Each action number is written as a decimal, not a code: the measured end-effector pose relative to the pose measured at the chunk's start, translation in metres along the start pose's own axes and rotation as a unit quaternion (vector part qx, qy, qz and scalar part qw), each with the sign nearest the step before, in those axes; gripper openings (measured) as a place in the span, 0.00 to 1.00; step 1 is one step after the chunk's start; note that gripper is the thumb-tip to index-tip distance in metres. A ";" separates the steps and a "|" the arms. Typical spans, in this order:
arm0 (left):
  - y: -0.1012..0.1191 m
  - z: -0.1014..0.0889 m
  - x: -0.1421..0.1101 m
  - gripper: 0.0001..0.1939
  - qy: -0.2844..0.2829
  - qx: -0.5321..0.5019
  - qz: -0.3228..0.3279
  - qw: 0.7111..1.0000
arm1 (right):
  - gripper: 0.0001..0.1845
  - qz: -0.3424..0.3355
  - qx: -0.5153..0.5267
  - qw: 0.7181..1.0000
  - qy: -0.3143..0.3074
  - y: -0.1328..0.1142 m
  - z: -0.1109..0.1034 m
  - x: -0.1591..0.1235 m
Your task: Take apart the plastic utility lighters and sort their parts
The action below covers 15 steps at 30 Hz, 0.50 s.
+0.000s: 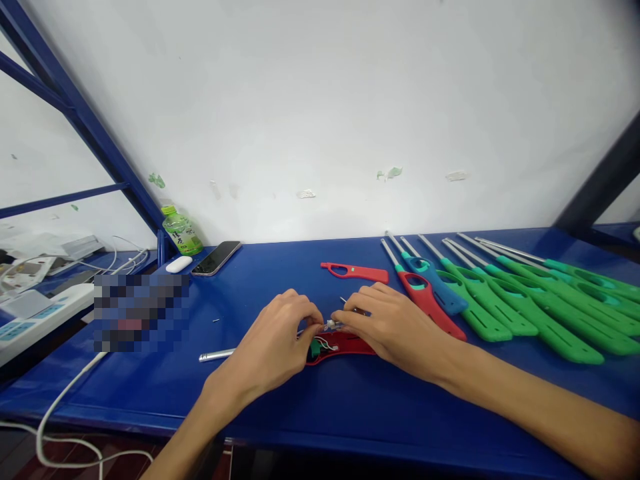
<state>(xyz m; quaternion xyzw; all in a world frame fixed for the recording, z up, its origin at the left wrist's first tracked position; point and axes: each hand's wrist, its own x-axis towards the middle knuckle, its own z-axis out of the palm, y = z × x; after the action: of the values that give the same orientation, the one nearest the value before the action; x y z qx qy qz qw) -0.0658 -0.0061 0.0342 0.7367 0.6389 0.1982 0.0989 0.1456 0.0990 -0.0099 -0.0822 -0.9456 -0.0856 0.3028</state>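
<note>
Red plastic casing half (353, 344) lies open-side up on the blue bench, under both hands. Left hand (277, 333): thumb and forefinger nearly closed, apparently pinching one end of a small pale part (331, 325). Right hand (385, 323): fingers curled around a slender tool (358, 311), fingertips at the part's other end; exact grip hidden. Inside the casing: green insert (314, 349) and white wires (327, 344), exposed. Metal tube (216, 355) extends past the left wrist. Loose red cover (371, 274) lies beyond, apart.

Status (judged): internals partly in place; small part unseated, cover not yet fitted. To the right, red (434, 308), blue (439, 285) and green lighters (525, 308) look fully assembled.
</note>
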 end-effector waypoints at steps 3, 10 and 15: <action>0.000 0.001 -0.001 0.08 0.000 0.001 0.005 1.000 | 0.10 -0.005 0.000 1.000 0.006 -0.001 -0.001 0.000; 0.000 0.002 0.001 0.08 0.007 0.007 0.009 1.000 | 0.11 -0.009 0.006 1.000 0.023 -0.001 -0.001 -0.001; 0.001 0.002 0.001 0.08 0.009 0.007 0.010 1.000 | 0.11 -0.007 0.007 1.000 0.026 0.000 -0.001 -0.001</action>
<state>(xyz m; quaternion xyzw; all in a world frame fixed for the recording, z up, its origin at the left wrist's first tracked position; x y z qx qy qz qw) -0.0645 -0.0054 0.0330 0.7420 0.6335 0.2013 0.0866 0.1466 0.0987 -0.0097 -0.0712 -0.9386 -0.0831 0.3271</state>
